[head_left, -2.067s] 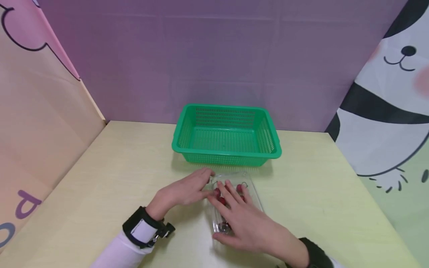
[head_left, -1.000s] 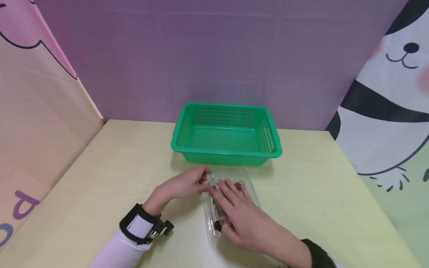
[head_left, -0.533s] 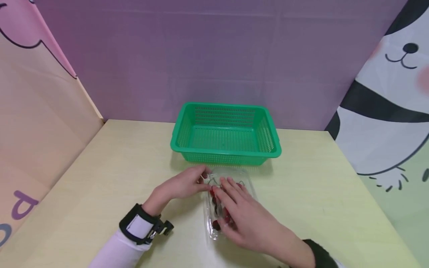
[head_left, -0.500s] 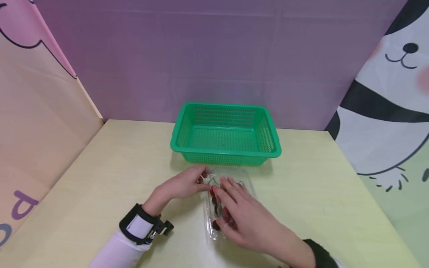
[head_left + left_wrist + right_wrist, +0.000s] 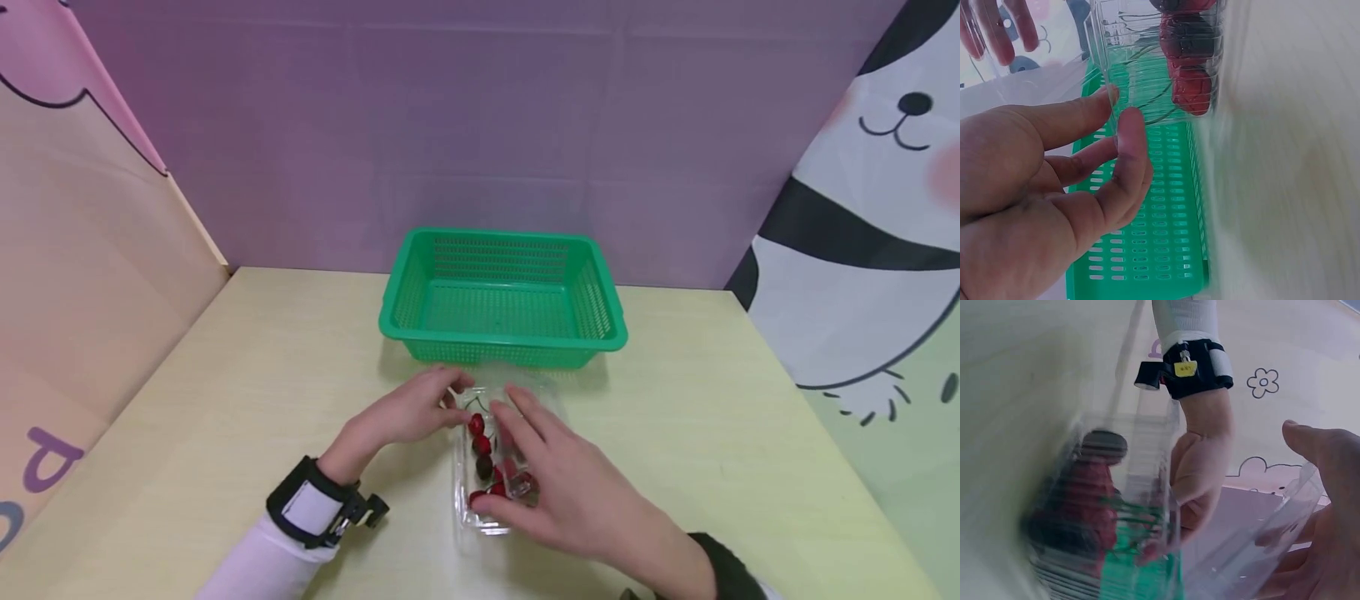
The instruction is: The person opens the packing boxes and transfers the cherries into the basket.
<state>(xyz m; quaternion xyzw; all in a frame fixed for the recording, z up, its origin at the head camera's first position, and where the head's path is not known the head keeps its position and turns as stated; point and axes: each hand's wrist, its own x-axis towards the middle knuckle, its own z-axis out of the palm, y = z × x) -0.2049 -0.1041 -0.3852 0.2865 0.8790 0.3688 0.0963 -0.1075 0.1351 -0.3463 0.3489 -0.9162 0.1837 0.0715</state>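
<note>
A clear plastic clamshell box (image 5: 467, 518) of red and dark cherries (image 5: 482, 446) sits on the table in front of the green basket. My left hand (image 5: 408, 410) holds the box's left rim near its far end; the left wrist view shows thumb and fingertip pinching that edge. On the other side my right hand (image 5: 573, 475) grips the clear lid (image 5: 1254, 550), thumb at one edge and fingers curved behind. The lid stands tilted up from the box, raised on the left and leaning right. Thin green stems (image 5: 1157, 100) show through the wall. My right hand hides part of the fruit.
The green plastic basket (image 5: 502, 340) stands just behind the box, nothing in it. A purple cloth backdrop (image 5: 480, 125) rises at the table's far edge. Printed panels flank the pale wooden table (image 5: 300, 333).
Earlier my right hand lay flat over the box. Now it has shifted slightly right with the lid lifting, and more cherries show uncovered. My left hand has stayed at the rim.
</note>
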